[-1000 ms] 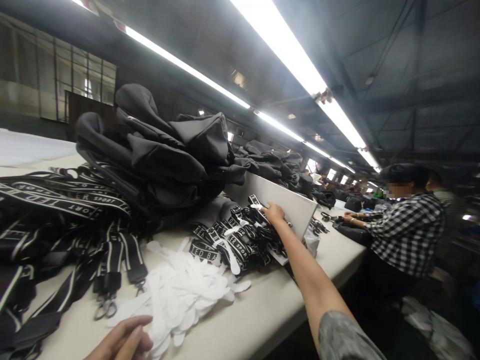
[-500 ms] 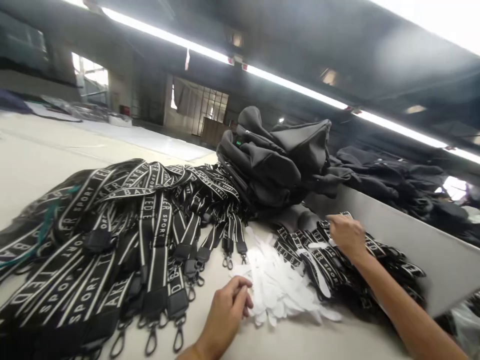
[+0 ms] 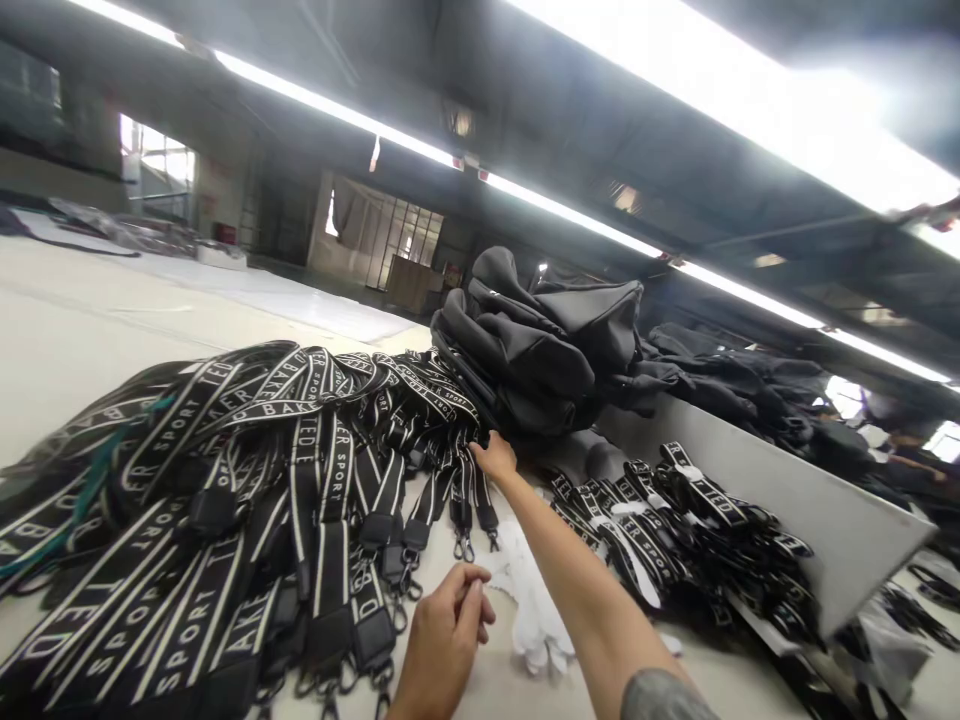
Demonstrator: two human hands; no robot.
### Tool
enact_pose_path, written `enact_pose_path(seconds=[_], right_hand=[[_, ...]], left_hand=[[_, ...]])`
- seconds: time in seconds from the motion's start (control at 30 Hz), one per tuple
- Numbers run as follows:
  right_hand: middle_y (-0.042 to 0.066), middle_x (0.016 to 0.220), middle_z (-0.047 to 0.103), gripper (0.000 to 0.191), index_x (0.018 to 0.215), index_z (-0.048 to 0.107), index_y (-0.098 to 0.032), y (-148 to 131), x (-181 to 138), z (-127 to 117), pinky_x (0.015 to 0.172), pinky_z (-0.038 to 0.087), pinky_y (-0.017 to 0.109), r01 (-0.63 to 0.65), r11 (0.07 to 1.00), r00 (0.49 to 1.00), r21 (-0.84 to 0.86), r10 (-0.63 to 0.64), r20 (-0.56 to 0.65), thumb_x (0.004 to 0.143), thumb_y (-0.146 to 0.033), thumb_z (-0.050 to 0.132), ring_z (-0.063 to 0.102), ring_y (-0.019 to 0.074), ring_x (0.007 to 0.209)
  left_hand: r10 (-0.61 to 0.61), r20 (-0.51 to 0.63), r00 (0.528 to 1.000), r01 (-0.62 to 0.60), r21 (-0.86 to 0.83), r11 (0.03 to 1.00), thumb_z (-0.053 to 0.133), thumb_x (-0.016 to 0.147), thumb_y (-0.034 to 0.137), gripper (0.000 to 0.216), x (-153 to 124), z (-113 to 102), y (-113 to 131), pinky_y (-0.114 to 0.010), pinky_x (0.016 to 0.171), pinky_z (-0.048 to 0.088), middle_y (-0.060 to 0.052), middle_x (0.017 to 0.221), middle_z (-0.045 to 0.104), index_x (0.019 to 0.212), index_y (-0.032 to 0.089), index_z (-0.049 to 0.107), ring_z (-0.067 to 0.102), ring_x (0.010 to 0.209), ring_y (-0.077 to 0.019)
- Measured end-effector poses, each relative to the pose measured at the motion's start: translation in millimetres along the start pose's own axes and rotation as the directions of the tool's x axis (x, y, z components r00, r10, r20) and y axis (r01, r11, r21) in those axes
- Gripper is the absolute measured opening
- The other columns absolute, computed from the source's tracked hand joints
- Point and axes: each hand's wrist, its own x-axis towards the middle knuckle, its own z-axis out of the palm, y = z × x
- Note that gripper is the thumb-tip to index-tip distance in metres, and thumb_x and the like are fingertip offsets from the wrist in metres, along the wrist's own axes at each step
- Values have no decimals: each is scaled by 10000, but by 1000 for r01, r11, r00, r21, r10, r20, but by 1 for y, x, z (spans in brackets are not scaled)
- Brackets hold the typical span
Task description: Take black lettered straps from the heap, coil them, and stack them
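- The left hand (image 3: 442,635) sits lowest in view, knuckles up, fingers curled loosely with the thumb against the fingertips; whether it pinches anything I cannot tell. It hovers just at the near edge of the white pieces (image 3: 534,610).
- Straps (image 3: 300,470), black with white lettering and metal clips at their ends, fan out across the table (image 3: 67,330) left of the white pieces, their clip ends reaching to just beside the left hand.
- The right forearm runs from the lower right corner straight out over the white pieces, fully stretched.
- The right hand (image 3: 495,458) lies beyond the white pieces, palm down, fingers bent onto the far ends of the straps where they meet the bags (image 3: 540,345); whether it grips one is unclear.
- A second strap bundle (image 3: 675,520) lies right of the white pieces, against a grey board (image 3: 817,510).
- The black bags are heaped behind the white pieces, more trailing off rightward behind the board.
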Motion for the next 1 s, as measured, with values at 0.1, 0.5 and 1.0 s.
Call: enact_pose_path(seconds=[0.1, 0.5, 1.0], right_hand=[[171, 1039, 696, 308, 990, 684, -115, -9, 15, 0, 760, 457, 293, -9, 1000, 1000, -15, 9, 9, 877, -383, 583, 653, 268, 989], [113, 1087, 677, 333, 1099, 612, -180, -52, 10, -130, 885, 401, 296, 326, 944, 840, 43, -269, -472, 1011, -353, 342, 614, 230, 1037], [53, 1008, 664, 256, 1154, 641, -230, 34, -219, -315, 674, 541, 270, 802, 546, 495, 242, -382, -780, 933, -334, 565, 642, 153, 824]], left_hand=[[4, -22, 1000, -4, 9, 1000, 405, 883, 470, 374, 4, -7, -3, -298, 570, 445, -34, 675, 648, 1013, 171, 588, 604, 579, -193], [25, -57, 998, -25, 1, 1000, 416, 871, 447, 336, 10, -11, 4, -291, 561, 448, -32, 661, 645, 964, 173, 588, 599, 565, -183], [251, 423, 871, 188, -757, 625, 826, 442, 701, 1123, -18, 9, 48, -539, 1138, 269, -167, 1446, 442, 1385, 211, 465, 293, 1380, -395]])
